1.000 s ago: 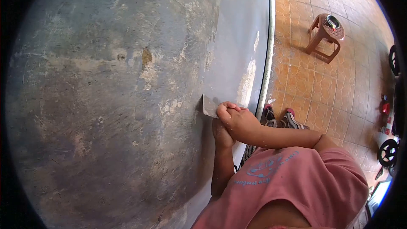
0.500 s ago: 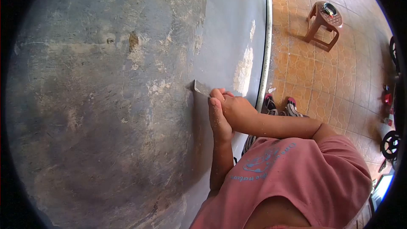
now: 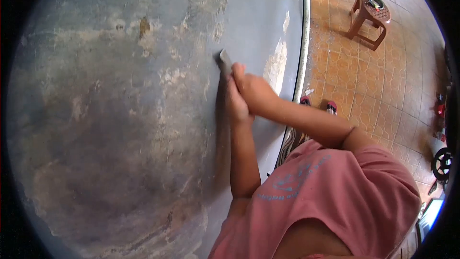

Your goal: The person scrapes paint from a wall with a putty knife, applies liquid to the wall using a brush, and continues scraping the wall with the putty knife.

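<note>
Here's the bare, blurred right hand (image 3: 256, 93), curled closed and pressing against the bare left hand (image 3: 236, 106), which sits just beneath it! The two wrists nearly cross. The bare right forearm (image 3: 306, 117) slants in from the side, elbow bent, while the bare left forearm (image 3: 244, 156) rises almost straight, bent at its own elbow. The left fingers are partly hidden, their curl too unclear to call!

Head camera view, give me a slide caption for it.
Left hand and right hand together on a flat-bladed scraper at a patchy gray wall; brown plastic stool on tiled floor.
</note>
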### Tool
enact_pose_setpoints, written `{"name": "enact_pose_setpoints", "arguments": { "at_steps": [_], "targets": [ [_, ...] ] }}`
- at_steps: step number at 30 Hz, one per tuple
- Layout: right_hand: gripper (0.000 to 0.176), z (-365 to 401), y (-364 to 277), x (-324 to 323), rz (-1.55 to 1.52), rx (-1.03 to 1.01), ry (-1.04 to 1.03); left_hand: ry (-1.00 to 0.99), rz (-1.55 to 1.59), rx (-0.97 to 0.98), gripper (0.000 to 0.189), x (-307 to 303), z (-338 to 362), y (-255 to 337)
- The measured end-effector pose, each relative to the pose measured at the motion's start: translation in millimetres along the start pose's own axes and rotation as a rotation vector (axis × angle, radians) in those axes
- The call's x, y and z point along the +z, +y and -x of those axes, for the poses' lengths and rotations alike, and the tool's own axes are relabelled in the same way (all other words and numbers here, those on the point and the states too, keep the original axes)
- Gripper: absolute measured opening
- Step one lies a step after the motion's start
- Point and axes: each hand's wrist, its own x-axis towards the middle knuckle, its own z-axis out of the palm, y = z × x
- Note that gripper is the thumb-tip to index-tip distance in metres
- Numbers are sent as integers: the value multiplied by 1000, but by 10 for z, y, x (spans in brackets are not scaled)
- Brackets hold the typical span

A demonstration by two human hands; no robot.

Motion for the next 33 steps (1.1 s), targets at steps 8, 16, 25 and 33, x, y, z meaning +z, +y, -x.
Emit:
{"name": "enact_pose_setpoints", "arguments": {
  "at_steps": [8,16,25,33],
  "targets": [
    [25,-138,156,37,103,-139,248,-36,39,-60,68,77,147,97],
    [26,-88,129,-96,-77,91,-37,-23,0,-112,63,104,83,47],
    [28,-273,240,17,-82,55,19,-31,4,-16,64,-26,-141,-89],
    [16,-244,307,-937,-435,78,89,-160,240,-134,58,168,41,-142]
  ]
}}
